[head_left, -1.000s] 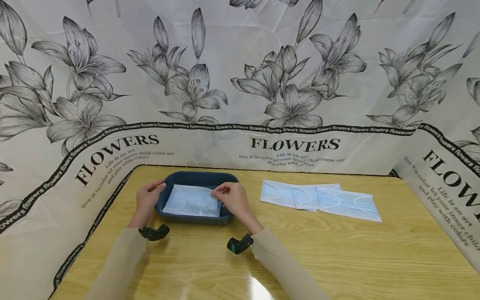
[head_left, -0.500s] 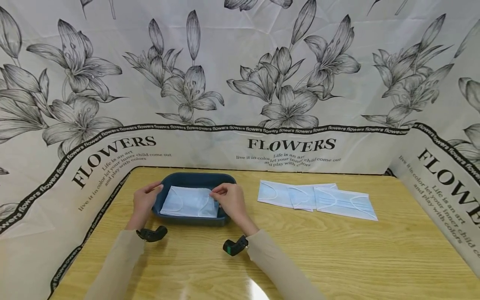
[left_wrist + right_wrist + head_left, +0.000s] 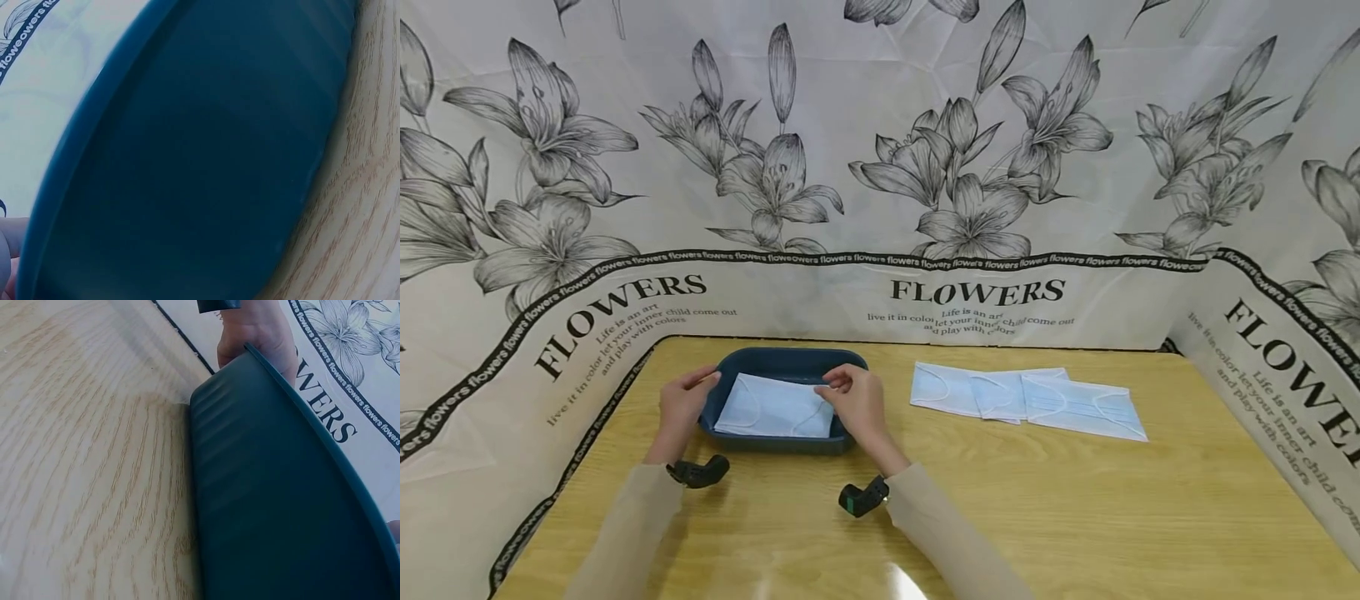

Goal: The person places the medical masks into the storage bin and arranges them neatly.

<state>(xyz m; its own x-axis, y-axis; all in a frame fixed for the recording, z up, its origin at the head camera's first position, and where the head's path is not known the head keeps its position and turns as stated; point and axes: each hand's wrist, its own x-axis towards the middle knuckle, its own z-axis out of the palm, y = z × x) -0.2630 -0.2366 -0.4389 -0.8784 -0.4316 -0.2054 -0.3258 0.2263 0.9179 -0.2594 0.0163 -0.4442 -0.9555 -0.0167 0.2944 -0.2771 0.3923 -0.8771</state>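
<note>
A dark blue plastic basin [image 3: 775, 445] stands at the left of the table, with pale blue face masks [image 3: 775, 406] lying flat in it, one over another. My left hand [image 3: 681, 408] holds the basin's left rim between thumb and fingers. At the stack's right side, my right hand [image 3: 859, 408] pinches the edge of the top mask with thumb and forefinger. The left wrist view is filled by the basin's outer wall [image 3: 200, 150], a few fingertips [image 3: 11, 244] showing past the rim. In the right wrist view the basin [image 3: 269, 475] hides the masks.
Several more face masks [image 3: 1082, 407] lie overlapping in a row on the wooden table [image 3: 1037, 508], right of the basin. A flower-printed cloth [image 3: 820, 208] rises behind the table and along its sides. Black wrist devices [image 3: 863, 497] are worn on both wrists.
The whole head view has shifted slightly, so the scene sits a little further left. Both hands keep their places at the basin and the top mask.
</note>
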